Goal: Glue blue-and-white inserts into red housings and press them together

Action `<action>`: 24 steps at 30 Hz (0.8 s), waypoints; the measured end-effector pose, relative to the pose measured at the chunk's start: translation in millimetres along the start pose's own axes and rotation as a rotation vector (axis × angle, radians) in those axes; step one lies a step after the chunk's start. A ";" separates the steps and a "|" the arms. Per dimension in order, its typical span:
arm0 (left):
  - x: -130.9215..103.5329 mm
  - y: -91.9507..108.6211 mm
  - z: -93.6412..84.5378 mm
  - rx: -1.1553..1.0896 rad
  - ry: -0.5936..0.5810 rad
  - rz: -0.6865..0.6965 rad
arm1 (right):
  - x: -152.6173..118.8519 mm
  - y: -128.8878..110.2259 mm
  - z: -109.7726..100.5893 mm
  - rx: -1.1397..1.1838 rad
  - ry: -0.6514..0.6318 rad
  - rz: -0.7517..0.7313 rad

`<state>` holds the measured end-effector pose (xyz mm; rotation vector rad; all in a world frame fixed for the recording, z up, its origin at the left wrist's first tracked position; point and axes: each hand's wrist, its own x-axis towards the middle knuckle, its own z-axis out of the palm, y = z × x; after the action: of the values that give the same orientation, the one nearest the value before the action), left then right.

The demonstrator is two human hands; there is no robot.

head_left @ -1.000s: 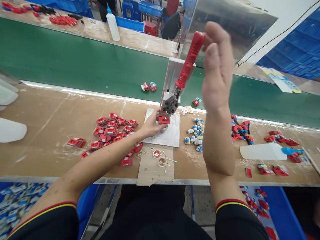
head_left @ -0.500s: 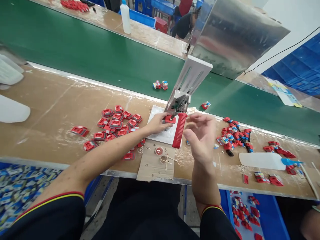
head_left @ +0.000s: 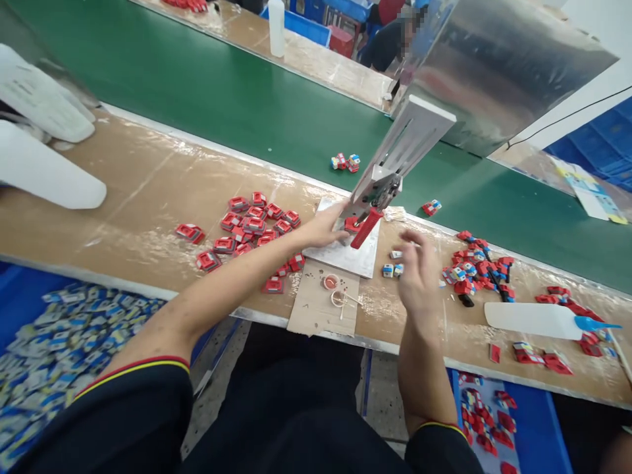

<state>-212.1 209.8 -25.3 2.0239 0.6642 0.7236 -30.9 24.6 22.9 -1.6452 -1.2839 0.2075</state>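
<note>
My left hand (head_left: 326, 226) reaches to the base of a metal toggle press (head_left: 378, 191). Its fingers lie around a red part (head_left: 351, 224) under the clamp, and the fingertips are partly hidden by the press. The red handle (head_left: 366, 229) slants down toward me. To the right of the handle, my right hand (head_left: 419, 273) hangs over the table with its fingers apart, a little blurred, holding nothing. Small blue-and-white pieces (head_left: 388, 270) lie just left of it. Many red car-shaped parts (head_left: 253, 224) are spread left of the press.
Nearer me, cardboard (head_left: 316, 306) carries two small cups and cotton swabs. A glue bottle (head_left: 530, 320) and red-blue parts (head_left: 464, 270) lie right. Behind runs a green belt (head_left: 222, 99). Blue bins (head_left: 536, 421) flank me below; a person (head_left: 388, 45) is across the belt.
The press handle has tilted down and away from my right hand, which is now free to its right. The whole view has shifted, with the table's contents appearing farther right.
</note>
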 end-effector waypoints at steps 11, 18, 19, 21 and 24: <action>-119.0 -20.3 -20.2 0.427 -0.094 0.099 | -90.8 35.9 2.4 -0.131 -0.511 -0.211; -125.9 -21.3 -20.8 0.272 0.009 0.147 | -82.9 25.9 14.0 -0.253 -0.505 -0.355; -128.8 -17.2 -20.6 0.245 0.077 0.168 | -80.4 23.1 17.6 -0.265 -0.515 -0.403; -137.6 -5.4 -16.2 0.081 0.320 0.209 | -76.8 19.1 25.2 -0.233 -0.526 -0.467; -158.0 17.7 0.9 -0.452 0.616 0.182 | -77.1 19.0 32.4 -0.142 -0.492 -0.464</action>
<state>-317.1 92.9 -48.7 1.4480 0.5867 1.4902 -72.3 -17.5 -39.4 -1.4056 -2.0576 0.2485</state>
